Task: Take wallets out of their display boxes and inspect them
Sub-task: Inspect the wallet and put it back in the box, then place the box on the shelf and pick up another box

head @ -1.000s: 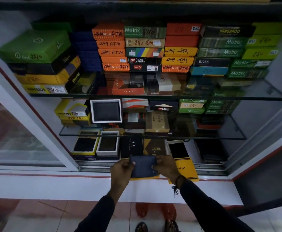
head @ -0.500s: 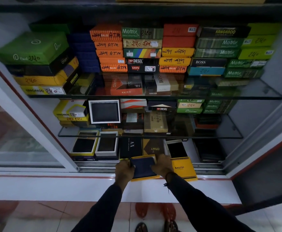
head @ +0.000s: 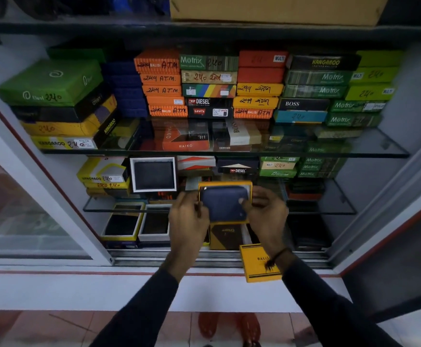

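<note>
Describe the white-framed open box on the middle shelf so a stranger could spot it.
Find the middle glass shelf. On its left part stands the white-framed box, propped upright and facing out, showing a dark wallet. Beside it, the yellow Kangaroo boxes are closed and lie flat.

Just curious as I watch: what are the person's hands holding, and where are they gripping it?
Both hold an open yellow box containing a dark blue wallet: left hand on its left edge, right hand on its right.

Matt navy wallet (head: 224,202), glossy glass shelf (head: 369,152), cardboard boxes (head: 163,83).
</note>
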Motion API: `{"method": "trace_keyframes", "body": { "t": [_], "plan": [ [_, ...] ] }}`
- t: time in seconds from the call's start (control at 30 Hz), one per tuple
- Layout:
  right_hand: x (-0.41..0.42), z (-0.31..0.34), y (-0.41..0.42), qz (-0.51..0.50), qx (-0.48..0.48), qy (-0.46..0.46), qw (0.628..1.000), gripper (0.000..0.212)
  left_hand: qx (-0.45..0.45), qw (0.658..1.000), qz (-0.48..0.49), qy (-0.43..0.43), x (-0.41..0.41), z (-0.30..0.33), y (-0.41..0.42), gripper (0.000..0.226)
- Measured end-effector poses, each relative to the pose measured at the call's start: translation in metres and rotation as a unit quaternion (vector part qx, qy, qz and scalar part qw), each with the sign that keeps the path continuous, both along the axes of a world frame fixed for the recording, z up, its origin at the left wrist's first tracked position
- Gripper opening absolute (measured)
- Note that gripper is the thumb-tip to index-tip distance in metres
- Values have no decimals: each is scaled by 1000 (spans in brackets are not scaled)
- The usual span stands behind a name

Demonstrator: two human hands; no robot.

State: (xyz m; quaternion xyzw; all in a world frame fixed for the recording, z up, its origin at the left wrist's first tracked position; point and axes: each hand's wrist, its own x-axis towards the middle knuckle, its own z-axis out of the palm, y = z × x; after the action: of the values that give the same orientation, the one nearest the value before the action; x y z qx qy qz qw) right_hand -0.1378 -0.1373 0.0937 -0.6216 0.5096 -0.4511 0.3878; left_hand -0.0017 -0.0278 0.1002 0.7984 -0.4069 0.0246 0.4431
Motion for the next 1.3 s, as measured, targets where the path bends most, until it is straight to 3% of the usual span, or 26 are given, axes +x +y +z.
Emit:
{"method": "trace_keyframes", "body": {
  "t": [0.2, 0.43, 0.53, 0.63, 0.73, 0.83, 0.97, 1.03, 1.13, 1.17, 1.23, 1.3],
  "plan": [
    [39, 21, -60, -53, -20, -5, 998, 34, 31, 999, -14, -39, 23, 30, -78, 27],
    [55, 14, -92, -36, -9, 78, 996, 30, 75, 997, -13, 18, 41, 18, -110, 39],
    [41, 11, -88, -40, 2, 37, 998, 26, 27, 999, 3, 24, 32, 9, -100, 48],
    [10, -3, -72, -66, -16, 1, 998, 12, -55, 998, 28, -23, 6, -15, -75, 44],
    [-36, -33, -43, -95, -92, 21, 991, 3, -88, 993, -49, -62, -39, -55, -45, 21],
    [-83, -78, -16, -107, -70, 89, 988, 4, -13, 964, -221, -148, -83, -97, -30, 16],
    [-117, -123, -2, -19, 176, 238, 955, 14, 271, 899, -301, -169, -117, -126, -50, 82],
    [-123, -127, 0, 20, 285, 205, 936, 13, 348, 871, -310, -158, -124, -135, -64, 107],
    [-128, -124, -5, 26, 360, 94, 928, 6, 382, 854, -307, -176, -130, -142, -82, 120],
    [-128, -121, -9, 34, 370, 77, 925, 15, 380, 858, -303, -169, -128, -140, -86, 123],
    [-127, -120, -15, 35, 362, 74, 929, 31, 366, 872, -302, -118, -122, -135, -86, 130],
    [-123, -120, -15, 14, 354, 72, 932, 29, 338, 887, -312, -47, -109, -124, -79, 134]
  ]
}}
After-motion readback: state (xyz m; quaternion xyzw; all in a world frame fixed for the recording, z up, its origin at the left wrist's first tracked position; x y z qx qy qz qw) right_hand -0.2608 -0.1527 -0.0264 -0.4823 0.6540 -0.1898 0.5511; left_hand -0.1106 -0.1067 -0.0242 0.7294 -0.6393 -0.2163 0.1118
